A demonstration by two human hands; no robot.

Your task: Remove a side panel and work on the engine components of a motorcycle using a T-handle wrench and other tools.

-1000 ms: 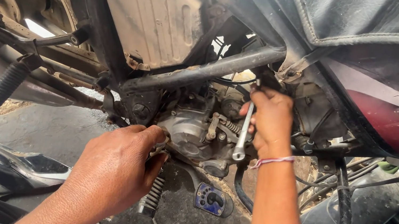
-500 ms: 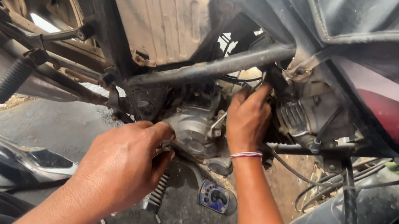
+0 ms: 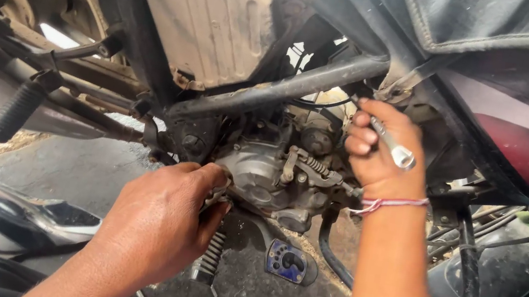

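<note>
head | right hand (image 3: pixel 378 153) fingers wrapped round silver wrench (image 3: pixel 390 144) | left hand (image 3: pixel 159 224) fingers curled against grimy engine (image 3: pixel 268 170)

The left hand's (image 3: pixel 159 224) fingertips are being hidden against the engine casing (image 3: pixel 260 176). The spanner's (image 3: pixel 390 144) far end is being swallowed inside the right hand (image 3: pixel 378 153). Both forearms are being cut off at the bottom edge.

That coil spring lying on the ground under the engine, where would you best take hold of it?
Probably around the middle of its coils. The coil spring lies nearly upright in the picture on the ground beneath the engine, just right of the left hand. Its ribbed body gives fingers purchase, and its hooked lower end looks thin. Come from the right, where the ground is open.
</note>
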